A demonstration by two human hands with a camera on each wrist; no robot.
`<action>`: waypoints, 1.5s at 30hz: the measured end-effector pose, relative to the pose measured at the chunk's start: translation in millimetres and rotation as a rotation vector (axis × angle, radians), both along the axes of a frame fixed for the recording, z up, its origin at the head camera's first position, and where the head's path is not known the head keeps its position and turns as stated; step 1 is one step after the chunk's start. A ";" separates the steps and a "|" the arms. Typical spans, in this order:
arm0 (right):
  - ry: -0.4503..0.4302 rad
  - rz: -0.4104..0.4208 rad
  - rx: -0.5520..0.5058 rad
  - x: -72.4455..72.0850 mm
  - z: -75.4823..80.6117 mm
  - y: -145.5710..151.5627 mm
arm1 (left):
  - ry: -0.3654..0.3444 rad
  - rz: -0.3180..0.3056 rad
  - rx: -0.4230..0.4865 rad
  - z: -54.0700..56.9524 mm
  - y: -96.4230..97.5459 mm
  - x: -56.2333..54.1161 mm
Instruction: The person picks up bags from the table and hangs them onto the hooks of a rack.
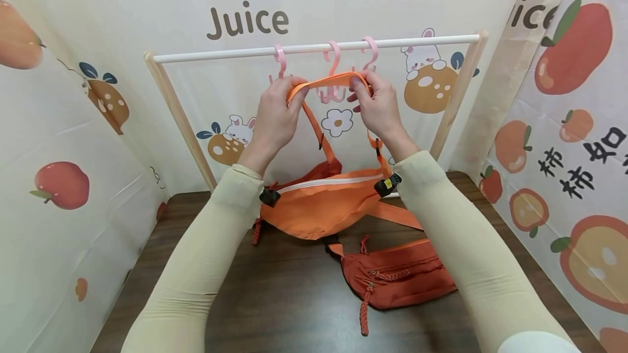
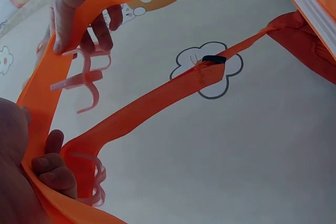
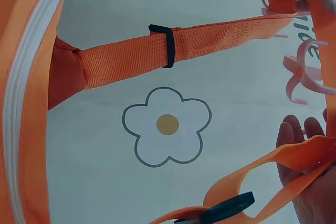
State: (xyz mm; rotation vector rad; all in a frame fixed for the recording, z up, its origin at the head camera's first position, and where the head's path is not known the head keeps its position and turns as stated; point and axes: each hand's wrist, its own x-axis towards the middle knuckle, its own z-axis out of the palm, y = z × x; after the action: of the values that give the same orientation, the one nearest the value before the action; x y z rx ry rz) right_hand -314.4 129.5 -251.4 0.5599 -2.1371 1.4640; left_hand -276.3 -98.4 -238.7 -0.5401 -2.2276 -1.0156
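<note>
Both hands hold up the strap of an orange waist bag, a stretch of it spanning between them. On the left side, my left hand grips the strap between thumb and fingers. My right hand pinches it at the other end of that stretch. The bag hangs below, its white zipper facing up and its underside low over the table. Black strap sliders show in both wrist views, one slider near the bag. Right behind the strap hang pink hooks, their lower prongs partly hidden by strap and hands.
A white rod on a wooden frame carries the pink hooks. A rust-red waist bag lies on the dark wood table, partly under the right forearm. Printed curtains enclose the back and sides.
</note>
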 end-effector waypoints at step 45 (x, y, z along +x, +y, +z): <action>-0.020 -0.055 0.299 -13.9 -23.0 -3.0 | -0.291 0.087 0.050 -52.2 -6.0 -10.3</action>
State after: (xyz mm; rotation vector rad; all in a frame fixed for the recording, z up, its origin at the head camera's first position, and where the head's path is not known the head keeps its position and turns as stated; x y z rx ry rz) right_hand -328.4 126.5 -274.3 0.5880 -2.3852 1.1313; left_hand -286.6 -104.4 -290.9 -0.2847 -2.4468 -1.1620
